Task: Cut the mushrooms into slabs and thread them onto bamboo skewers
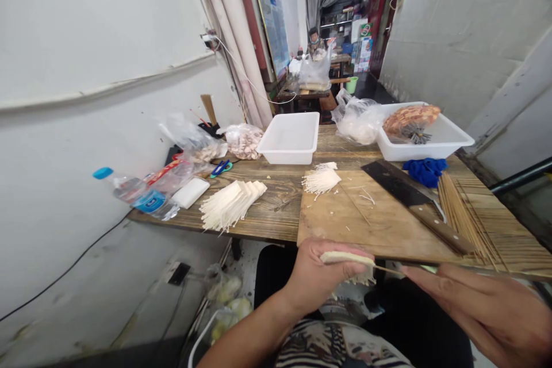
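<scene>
My left hand (313, 270) is closed around a flat bunch of enoki mushrooms (345, 257), held low in front of the table's edge. A thin bamboo skewer (388, 269) runs from the bunch's right end to the fingertips of my right hand (487, 302), which pinch it. How deep its tip sits in the bunch is hidden. Just beyond my hands lies a wooden cutting board (330, 227) with a small heap of enoki (321, 180), some loose strands and a single skewer (356, 204). Left of the board, several enoki bunches (235, 202) lie overlapping in a row.
A cleaver (401, 190) rests across the board's right side, beside a pile of bamboo skewers (463, 215) and a blue cloth (425, 171). Behind stand a white tub (288, 155) and another tub (431, 152) with bagged food. A water bottle (146, 201) leans at left. One person (316, 43) sits far back.
</scene>
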Tool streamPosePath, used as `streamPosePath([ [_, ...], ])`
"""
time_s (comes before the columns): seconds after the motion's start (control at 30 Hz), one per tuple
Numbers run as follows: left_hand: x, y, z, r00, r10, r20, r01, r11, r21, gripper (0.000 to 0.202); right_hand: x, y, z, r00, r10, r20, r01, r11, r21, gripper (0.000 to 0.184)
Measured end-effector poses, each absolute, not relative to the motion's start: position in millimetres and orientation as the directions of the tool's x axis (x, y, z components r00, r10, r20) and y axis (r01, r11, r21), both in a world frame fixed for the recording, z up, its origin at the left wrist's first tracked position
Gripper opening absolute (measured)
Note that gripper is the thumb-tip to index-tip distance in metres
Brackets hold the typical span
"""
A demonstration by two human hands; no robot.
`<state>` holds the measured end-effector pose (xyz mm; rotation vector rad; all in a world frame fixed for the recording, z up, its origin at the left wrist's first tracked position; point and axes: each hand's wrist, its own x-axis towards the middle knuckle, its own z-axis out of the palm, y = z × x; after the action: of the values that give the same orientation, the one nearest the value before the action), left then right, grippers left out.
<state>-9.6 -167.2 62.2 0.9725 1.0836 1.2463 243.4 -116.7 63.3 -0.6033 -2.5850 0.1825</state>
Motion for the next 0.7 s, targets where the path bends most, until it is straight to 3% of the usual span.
streamPosePath([
  [0.27,-9,-169,61,0.015,0.996,-0.085,-0.258,0.086,0.962,0.018,231,-121,77,-0.75,0.405,0.522,0.37,0.912,-0.176,0.051],
  [0.37,-9,-170,62,0.027,0.994,-0.102,-0.267,0.105,0.958,0.019,229,-122,76,-0.742,0.412,0.529,0.341,0.911,-0.233,0.055],
  [0.5,-8,-170,62,0.017,0.994,-0.111,-0.258,0.112,0.96,0.021,227,-121,70,-0.748,0.464,0.475,0.327,0.88,-0.345,0.044],
  [0.7,-9,-169,62,0.024,0.993,-0.111,-0.264,0.114,0.958,0.023,225,-120,66,-0.74,0.482,0.469,0.332,0.868,-0.368,0.04],
])
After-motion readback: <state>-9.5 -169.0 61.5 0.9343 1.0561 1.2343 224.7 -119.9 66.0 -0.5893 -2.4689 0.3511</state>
